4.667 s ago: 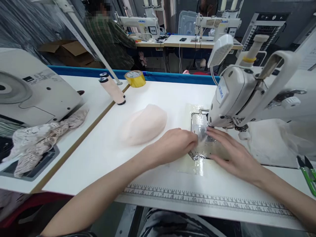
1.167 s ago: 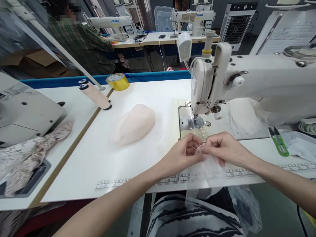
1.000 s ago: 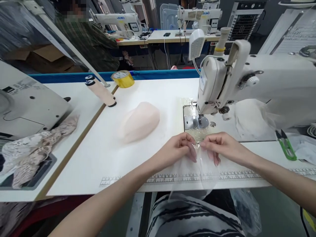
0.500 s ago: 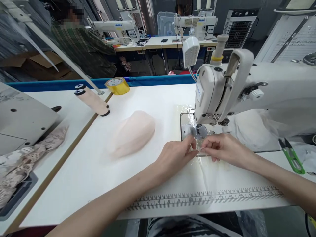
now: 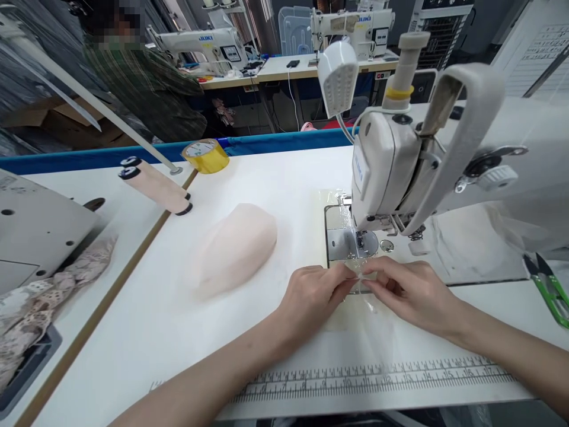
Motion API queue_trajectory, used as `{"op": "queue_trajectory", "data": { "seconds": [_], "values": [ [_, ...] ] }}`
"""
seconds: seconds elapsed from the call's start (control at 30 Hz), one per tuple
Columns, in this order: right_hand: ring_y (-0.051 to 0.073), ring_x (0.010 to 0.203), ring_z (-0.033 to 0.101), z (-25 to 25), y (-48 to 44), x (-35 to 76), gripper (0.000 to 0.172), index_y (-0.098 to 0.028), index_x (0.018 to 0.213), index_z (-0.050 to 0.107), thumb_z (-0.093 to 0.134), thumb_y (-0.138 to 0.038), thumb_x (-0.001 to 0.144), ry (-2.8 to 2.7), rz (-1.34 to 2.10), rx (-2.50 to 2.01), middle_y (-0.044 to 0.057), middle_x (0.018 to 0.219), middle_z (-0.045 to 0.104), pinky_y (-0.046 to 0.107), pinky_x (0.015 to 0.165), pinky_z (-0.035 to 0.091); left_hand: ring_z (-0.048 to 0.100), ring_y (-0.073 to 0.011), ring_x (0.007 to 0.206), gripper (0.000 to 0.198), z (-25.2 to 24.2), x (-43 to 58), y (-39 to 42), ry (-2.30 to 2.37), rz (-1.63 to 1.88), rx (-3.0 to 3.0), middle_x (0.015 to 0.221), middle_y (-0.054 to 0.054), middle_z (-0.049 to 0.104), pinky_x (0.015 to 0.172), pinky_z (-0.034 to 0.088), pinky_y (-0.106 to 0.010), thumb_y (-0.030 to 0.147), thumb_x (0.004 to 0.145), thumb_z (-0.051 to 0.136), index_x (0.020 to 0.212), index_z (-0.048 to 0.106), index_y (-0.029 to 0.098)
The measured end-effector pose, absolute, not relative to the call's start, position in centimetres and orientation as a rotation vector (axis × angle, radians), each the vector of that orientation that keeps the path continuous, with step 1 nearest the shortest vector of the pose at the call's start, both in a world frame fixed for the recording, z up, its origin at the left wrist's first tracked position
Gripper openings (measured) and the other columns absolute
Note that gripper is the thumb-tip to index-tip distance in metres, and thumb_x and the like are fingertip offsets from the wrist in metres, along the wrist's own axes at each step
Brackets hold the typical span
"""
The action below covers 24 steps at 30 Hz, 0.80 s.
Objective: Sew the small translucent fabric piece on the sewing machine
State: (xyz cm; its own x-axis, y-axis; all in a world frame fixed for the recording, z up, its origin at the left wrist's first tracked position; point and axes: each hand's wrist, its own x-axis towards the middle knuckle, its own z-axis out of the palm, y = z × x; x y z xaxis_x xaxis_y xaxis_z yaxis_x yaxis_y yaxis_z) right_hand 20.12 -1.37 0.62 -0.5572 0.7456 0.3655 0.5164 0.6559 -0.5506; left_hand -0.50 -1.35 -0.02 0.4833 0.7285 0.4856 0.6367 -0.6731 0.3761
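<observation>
My left hand (image 5: 309,296) and my right hand (image 5: 413,293) meet just in front of the sewing machine (image 5: 377,169). Thumb and forefinger of each are pinched together, fingertips almost touching. Between them is a small sheer whitish piece (image 5: 360,276), too thin and pale to tell its kind. Beyond the fingertips lie the metal needle plate (image 5: 341,242) and the presser foot (image 5: 360,239), with no cloth visible under the foot. To the left of my hands, a pale pink sheer cup-shaped fabric piece (image 5: 240,249) rests on the white table (image 5: 178,320).
Thread spools (image 5: 155,187) and yellow tape (image 5: 205,156) lie at the back left. Green thread snips (image 5: 549,290) are at the far right, near white sheer fabric (image 5: 466,243). A printed ruler (image 5: 355,382) runs along the front edge. Another person (image 5: 142,89) sits beyond the blue border.
My view has shifted closer to the machine. Both hands have come slightly nearer to me, away from the needle plate, still pinching at the same small piece.
</observation>
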Motion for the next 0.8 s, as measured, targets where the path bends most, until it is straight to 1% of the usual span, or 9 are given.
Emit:
{"op": "queue_trajectory", "data": {
  "seconds": [0.13, 0.3, 0.4, 0.47, 0.57, 0.63, 0.7, 0.8],
  "values": [
    [0.008, 0.047, 0.049, 0.6, -1.4, 20.1, 0.015, -0.021, 0.107, 0.052, 0.046, -0.020, 0.093, -2.284, 0.493, -0.977, -0.005, 0.060, 0.055, 0.020, 0.047, 0.041, 0.052, -0.0063, 0.046, 0.016, 0.0, -0.5, -1.4, 1.193, 0.954, 2.566, 0.055, 0.006, 0.060, 0.048, 0.039, -0.018, 0.024, 0.095, 0.047, 0.081, 0.053, 0.018],
    [0.008, 0.048, 0.048, 0.7, -1.4, 19.9, 0.017, -0.021, 0.107, 0.052, 0.045, -0.017, 0.092, -2.298, 0.509, -0.972, -0.006, 0.059, 0.053, 0.021, 0.048, 0.040, 0.049, -0.0062, 0.044, 0.017, 0.0, -0.5, -1.3, 1.161, 0.988, 2.553, 0.053, 0.007, 0.057, 0.047, 0.037, -0.018, 0.024, 0.094, 0.048, 0.079, 0.053, 0.018],
    [0.008, 0.047, 0.048, 0.8, -1.4, 19.9, 0.014, -0.020, 0.104, 0.052, 0.046, -0.017, 0.092, -2.297, 0.525, -0.969, -0.006, 0.057, 0.052, 0.020, 0.046, 0.040, 0.048, -0.0060, 0.045, 0.016, 0.1, -0.4, -1.3, 1.133, 1.034, 2.553, 0.053, 0.007, 0.057, 0.048, 0.037, -0.018, 0.024, 0.094, 0.050, 0.079, 0.053, 0.018],
    [0.008, 0.048, 0.050, 0.8, -1.3, 19.8, 0.013, -0.020, 0.103, 0.054, 0.046, -0.017, 0.092, -2.291, 0.511, -0.955, -0.005, 0.060, 0.056, 0.020, 0.047, 0.041, 0.048, -0.0057, 0.046, 0.013, 0.3, -0.4, -1.3, 1.116, 1.066, 2.552, 0.054, 0.008, 0.058, 0.048, 0.037, -0.018, 0.023, 0.093, 0.051, 0.082, 0.055, 0.018],
    [0.008, 0.053, 0.057, 0.9, -1.2, 19.8, 0.016, -0.022, 0.105, 0.055, 0.046, -0.016, 0.093, -2.265, 0.483, -0.925, -0.003, 0.072, 0.066, 0.020, 0.050, 0.045, 0.050, -0.0058, 0.048, 0.009, 0.8, -0.3, -1.5, 1.120, 1.079, 2.552, 0.059, 0.007, 0.059, 0.051, 0.037, -0.019, 0.023, 0.093, 0.051, 0.086, 0.054, 0.019],
    [0.008, 0.056, 0.060, 0.9, -1.3, 19.8, 0.016, -0.021, 0.104, 0.056, 0.046, -0.015, 0.093, -2.234, 0.479, -0.899, -0.002, 0.079, 0.069, 0.020, 0.052, 0.047, 0.050, -0.0062, 0.051, 0.010, 1.0, -0.2, -1.7, 1.137, 1.045, 2.507, 0.063, 0.006, 0.059, 0.051, 0.037, -0.019, 0.023, 0.094, 0.049, 0.086, 0.052, 0.019],
    [0.008, 0.057, 0.061, 0.9, -1.3, 19.7, 0.014, -0.020, 0.102, 0.057, 0.048, -0.014, 0.093, -2.208, 0.472, -0.877, -0.001, 0.081, 0.070, 0.020, 0.053, 0.048, 0.049, -0.0067, 0.052, 0.008, 1.1, 0.0, -1.9, 1.141, 0.991, 2.404, 0.066, 0.006, 0.058, 0.050, 0.036, -0.019, 0.027, 0.093, 0.050, 0.089, 0.048, 0.019],
    [0.008, 0.058, 0.063, 0.7, -1.4, 19.6, 0.012, -0.020, 0.099, 0.058, 0.051, -0.014, 0.092, -2.187, 0.428, -0.838, -0.001, 0.079, 0.071, 0.020, 0.053, 0.050, 0.044, -0.0067, 0.051, 0.014, 1.0, 0.1, -2.2, 1.101, 0.939, 2.232, 0.063, 0.008, 0.051, 0.049, 0.035, -0.018, 0.028, 0.090, 0.053, 0.097, 0.044, 0.021]
  ]
}}
